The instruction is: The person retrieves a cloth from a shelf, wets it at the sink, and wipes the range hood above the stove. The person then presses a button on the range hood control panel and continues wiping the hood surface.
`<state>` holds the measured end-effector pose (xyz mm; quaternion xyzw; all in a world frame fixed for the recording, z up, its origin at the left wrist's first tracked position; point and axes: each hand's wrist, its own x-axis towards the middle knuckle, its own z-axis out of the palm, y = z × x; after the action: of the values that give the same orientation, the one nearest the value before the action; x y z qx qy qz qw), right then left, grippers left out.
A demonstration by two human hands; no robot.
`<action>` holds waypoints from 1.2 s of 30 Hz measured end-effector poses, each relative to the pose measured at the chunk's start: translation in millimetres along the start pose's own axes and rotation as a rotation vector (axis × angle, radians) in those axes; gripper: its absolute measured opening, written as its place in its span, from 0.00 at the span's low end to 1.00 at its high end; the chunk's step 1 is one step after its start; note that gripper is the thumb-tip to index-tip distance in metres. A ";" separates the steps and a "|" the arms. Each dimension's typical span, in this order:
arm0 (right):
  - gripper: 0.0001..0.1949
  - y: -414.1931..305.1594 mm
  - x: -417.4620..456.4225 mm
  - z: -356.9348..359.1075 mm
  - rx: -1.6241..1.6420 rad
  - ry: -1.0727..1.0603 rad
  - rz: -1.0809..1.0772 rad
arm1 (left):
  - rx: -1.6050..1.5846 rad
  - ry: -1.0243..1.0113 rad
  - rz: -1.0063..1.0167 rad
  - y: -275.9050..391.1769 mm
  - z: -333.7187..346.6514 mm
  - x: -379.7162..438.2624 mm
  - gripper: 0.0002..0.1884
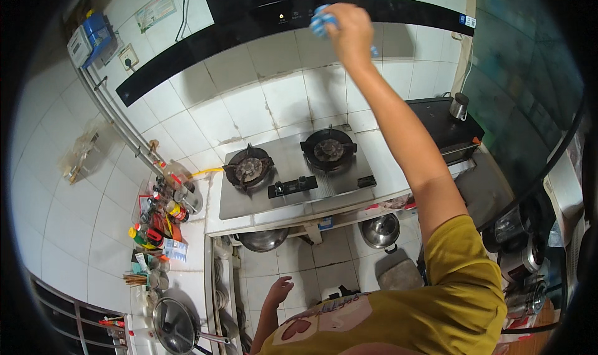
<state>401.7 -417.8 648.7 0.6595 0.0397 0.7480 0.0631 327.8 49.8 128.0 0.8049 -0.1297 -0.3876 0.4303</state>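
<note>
My right hand (351, 28) is raised to the black range hood (252, 10) and grips a bunched blue-and-white cloth (322, 21). The cloth is at the hood's front panel, just right of a small lit control mark; a corner of it shows past my wrist. Whether the cloth presses on the panel, I cannot tell. Low by my body hangs my left hand (280, 290), holding nothing, its fingers loosely bent. Below the hood, a two-burner steel gas hob (289, 168) is set in the white-tiled counter (397, 166).
Sauce bottles (175, 210) crowd the left counter, near chopsticks (135, 279) and a lidded frying pan (174, 324). A black oven (441, 124) bearing a metal cup (459, 105) stands right of the hob. Under the counter are a wok (264, 239) and a lidded steel pot (380, 231).
</note>
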 end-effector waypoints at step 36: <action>0.32 -10.1 -8.2 -40.8 -0.303 -0.429 0.279 | -0.050 0.030 0.005 -29.0 -9.7 -12.9 0.23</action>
<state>362.7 -408.1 634.0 0.7847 -0.1777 0.5904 0.0641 322.8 79.8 114.8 0.7991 -0.1156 -0.3777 0.4533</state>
